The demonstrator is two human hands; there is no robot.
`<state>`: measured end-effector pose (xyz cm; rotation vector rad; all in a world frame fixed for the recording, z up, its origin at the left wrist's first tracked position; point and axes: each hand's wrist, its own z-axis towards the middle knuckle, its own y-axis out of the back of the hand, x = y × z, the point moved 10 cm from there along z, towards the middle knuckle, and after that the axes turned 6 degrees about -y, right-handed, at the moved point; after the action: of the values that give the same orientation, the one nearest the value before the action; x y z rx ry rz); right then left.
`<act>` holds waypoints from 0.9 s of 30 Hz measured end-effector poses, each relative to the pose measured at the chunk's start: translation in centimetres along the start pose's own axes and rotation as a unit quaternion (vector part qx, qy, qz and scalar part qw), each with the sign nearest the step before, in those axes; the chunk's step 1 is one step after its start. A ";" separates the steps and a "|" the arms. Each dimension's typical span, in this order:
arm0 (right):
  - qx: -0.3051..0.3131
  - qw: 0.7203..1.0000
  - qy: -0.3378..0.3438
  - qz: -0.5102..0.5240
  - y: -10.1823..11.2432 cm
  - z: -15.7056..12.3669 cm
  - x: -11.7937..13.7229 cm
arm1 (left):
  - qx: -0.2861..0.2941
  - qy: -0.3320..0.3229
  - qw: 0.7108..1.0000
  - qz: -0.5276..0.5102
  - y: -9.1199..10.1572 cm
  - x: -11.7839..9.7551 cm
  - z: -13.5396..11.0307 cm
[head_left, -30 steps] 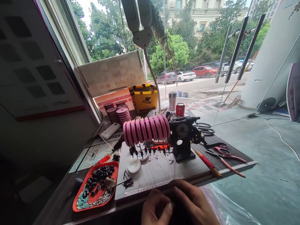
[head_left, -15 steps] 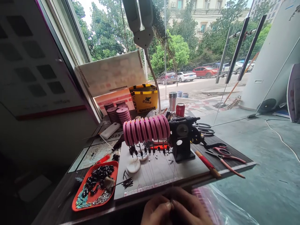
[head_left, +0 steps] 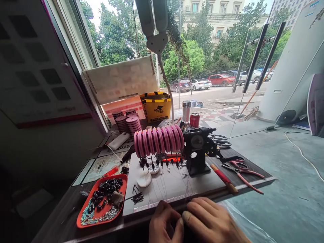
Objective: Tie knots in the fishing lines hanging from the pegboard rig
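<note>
Hands: left hand [head_left: 165, 224] and right hand [head_left: 210, 221] at the worktop's [head_left: 76, 202] near edge, fingers pinched shut, tips meeting, probably because the thin lines [head_left: 187, 184] are so fine; whether a line is gripped cannot be told. Lines run over white mat [head_left: 172, 189] to pink spools [head_left: 159, 140] beside black winder [head_left: 198, 152]. Red tray [head_left: 82, 216] left, scissors [head_left: 243, 168] right. Glass-fronted room, street outside.

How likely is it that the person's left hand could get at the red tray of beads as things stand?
Probably yes. The left hand sits at the near edge of the table; the red tray lies just to its left, open-topped, with nothing standing between them.
</note>
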<state>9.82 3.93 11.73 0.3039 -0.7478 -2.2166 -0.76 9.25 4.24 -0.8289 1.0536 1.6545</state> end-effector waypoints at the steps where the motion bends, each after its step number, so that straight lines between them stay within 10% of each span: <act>1: 0.025 0.999 0.024 0.023 -0.3 0.9 0.1 | 0.007 0.015 1.000 -0.023 -0.1 0.3 0.1; 7: 0.257 0.946 0.034 0.193 -4.9 3.0 -0.7 | 0.075 0.243 0.948 -0.194 -1.9 3.7 -0.7; 12: 0.278 0.927 -0.047 0.247 -6.2 3.4 -2.1 | 0.058 0.315 0.906 -0.275 -1.8 4.7 -1.2; 19: 0.260 0.915 -0.134 0.279 -7.5 3.3 -3.2 | -0.057 -0.030 0.998 0.012 1.6 -0.6 0.3; 27: 0.250 0.878 -0.250 0.321 -8.2 3.4 -5.2 | -0.101 -0.370 0.886 0.259 0.4 -6.3 -2.0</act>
<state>7.00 13.57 9.46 -0.2692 -1.4634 -1.4372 0.84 5.09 9.12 0.0325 0.5701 2.2929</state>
